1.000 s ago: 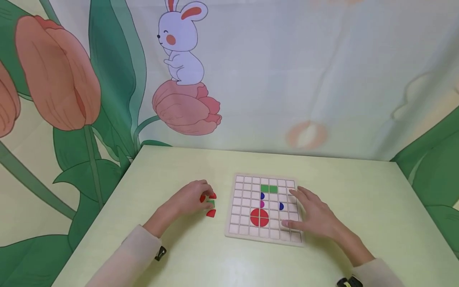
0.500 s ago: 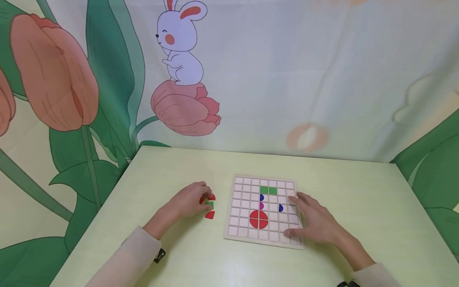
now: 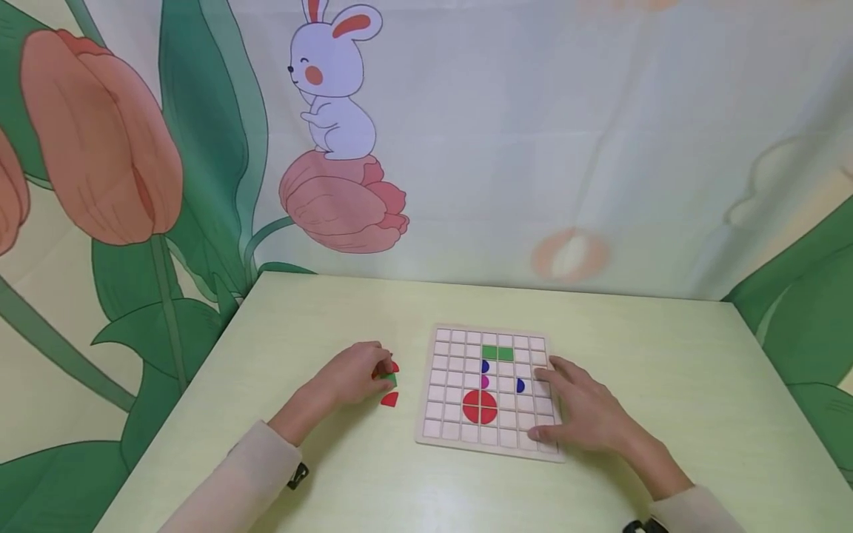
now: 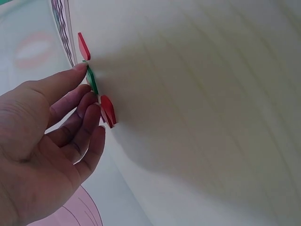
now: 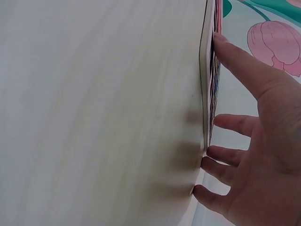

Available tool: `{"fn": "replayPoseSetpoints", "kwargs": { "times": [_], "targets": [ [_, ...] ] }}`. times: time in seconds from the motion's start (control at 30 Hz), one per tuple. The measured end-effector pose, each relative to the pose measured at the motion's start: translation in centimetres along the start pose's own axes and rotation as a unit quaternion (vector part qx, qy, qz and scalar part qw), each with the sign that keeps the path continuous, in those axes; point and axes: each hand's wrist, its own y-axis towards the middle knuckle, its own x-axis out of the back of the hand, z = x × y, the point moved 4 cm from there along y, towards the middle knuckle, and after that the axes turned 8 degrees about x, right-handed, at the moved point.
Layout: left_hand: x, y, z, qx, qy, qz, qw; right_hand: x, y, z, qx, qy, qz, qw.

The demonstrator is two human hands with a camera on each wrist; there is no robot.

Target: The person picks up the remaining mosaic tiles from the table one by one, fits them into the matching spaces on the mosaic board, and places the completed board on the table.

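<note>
Green piece (image 3: pixel 392 380) tipped since earlier, pinched by left hand (image 3: pixel 356 374); right hand (image 3: pixel 589 411) spread, touching board (image 3: pixel 456 380) edge.

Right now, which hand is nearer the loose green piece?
Left. The left hand pinches the green piece; the right hand is farther off, at the right edge of the board.

On the pale counter (image 3: pixel 360 481) lies a gridded board (image 3: pixel 450 428), four red quarters (image 3: pixel 488 400) forming a disc toward its seven o'clock. At the board's nine o'clock, the left hand (image 3: pixel 349 374) pinches a green piece (image 3: pixel 391 380) — a loose red quarter (image 3: pixel 389 400) sits just beside, at six. At three, the right hand (image 3: pixel 586 407) touches the board, fingers spread — a printed rabbit (image 3: pixel 343 126) shows toward eleven.
</note>
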Motion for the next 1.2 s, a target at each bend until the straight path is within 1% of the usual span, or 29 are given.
{"fn": "replayPoseSetpoints", "kwargs": {
  "times": [0.1,0.33,0.47,0.63,0.77,0.87,0.93,1.03,1.1,1.2],
  "targets": [
    [0.0,0.0,0.0,0.003,-0.001,-0.003,1.0000,-0.1,0.2,-0.1,-0.001,0.000,0.001,1.000],
    [-0.1,-0.2,0.1,-0.010,0.012,-0.020,0.9997,0.1,0.2,0.1,0.006,-0.001,0.004,1.000],
    [0.0,-0.1,0.0,-0.007,-0.001,-0.024,0.9997,0.3,0.2,0.1,0.006,0.000,0.011,1.000],
    [0.2,0.4,0.3,0.005,-0.027,-0.015,0.9995,0.5,0.0,-0.1,0.014,0.003,0.019,1.000],
    [0.5,0.7,0.7,0.019,-0.048,0.001,0.9987,0.2,-0.2,-0.3,0.015,0.012,0.023,1.000],
    [0.9,0.9,0.7,0.020,-0.054,0.009,0.9983,0.0,-0.2,-0.4,0.013,0.015,0.024,1.000],
    [1.3,1.0,0.5,0.018,-0.062,0.011,0.9978,0.0,-0.2,-0.4,0.015,0.014,0.023,1.000],
    [1.9,1.2,-0.3,0.011,-0.079,0.009,0.9968,0.0,-0.1,-0.3,0.016,0.015,0.025,0.999],
    [2.1,1.6,-1.2,0.004,-0.097,0.009,0.9953,0.0,-0.1,-0.2,0.016,0.015,0.027,0.999],
    [2.1,2.6,-2.7,-0.015,-0.118,0.009,0.9928,0.2,-0.2,-0.2,0.011,0.011,0.031,0.999]
  ]
}}
